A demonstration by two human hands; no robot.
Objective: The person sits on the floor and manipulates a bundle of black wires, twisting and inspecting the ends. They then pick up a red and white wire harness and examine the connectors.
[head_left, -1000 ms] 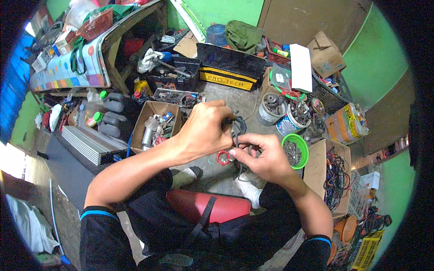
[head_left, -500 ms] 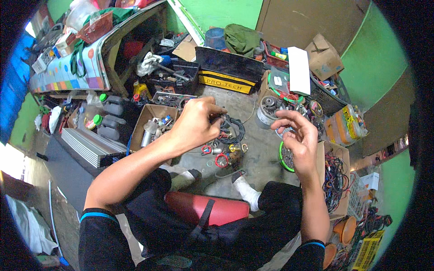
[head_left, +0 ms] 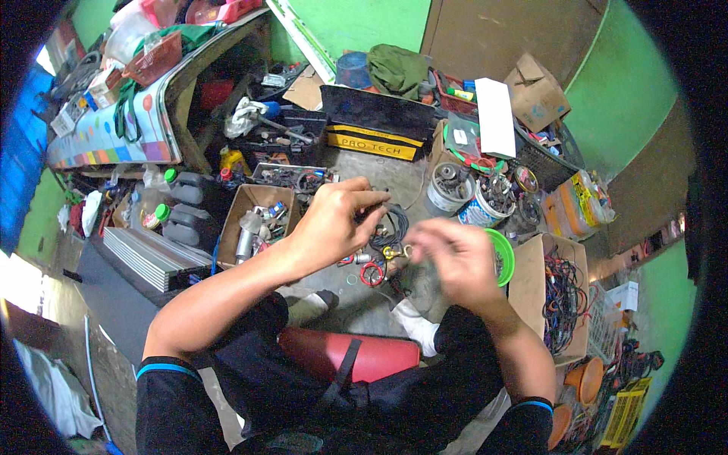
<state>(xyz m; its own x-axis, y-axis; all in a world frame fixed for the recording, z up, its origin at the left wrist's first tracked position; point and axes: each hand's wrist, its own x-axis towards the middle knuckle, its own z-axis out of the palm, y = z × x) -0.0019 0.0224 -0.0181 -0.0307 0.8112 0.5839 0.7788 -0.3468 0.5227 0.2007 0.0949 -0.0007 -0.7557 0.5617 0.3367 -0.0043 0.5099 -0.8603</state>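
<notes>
My left hand (head_left: 337, 216) hangs over the middle of the floor with fingers curled and thumb near the index finger. A small dark bit shows at its fingertips, too small to name. My right hand (head_left: 459, 262) is blurred by motion, so its fingers cannot be read. Below and between the hands lie a coil of black cable (head_left: 394, 220), a red ring (head_left: 371, 274) and a small yellow part (head_left: 392, 252). Partly behind my right hand stands a bright green-rimmed tub (head_left: 503, 258) of small parts.
An open cardboard box (head_left: 233, 216) of cans and parts stands left; another box (head_left: 527, 277) of wires stands right. Beyond are a black toolbox (head_left: 383, 114) with a yellow band and buckets of hardware (head_left: 447, 199). A red cushioned seat (head_left: 349, 355) lies between my legs.
My right hand has swung inward and down, toward the parts on the floor. The green-rimmed tub shows more behind it. My left hand has dropped slightly, its thumb a little apart from the index finger.
</notes>
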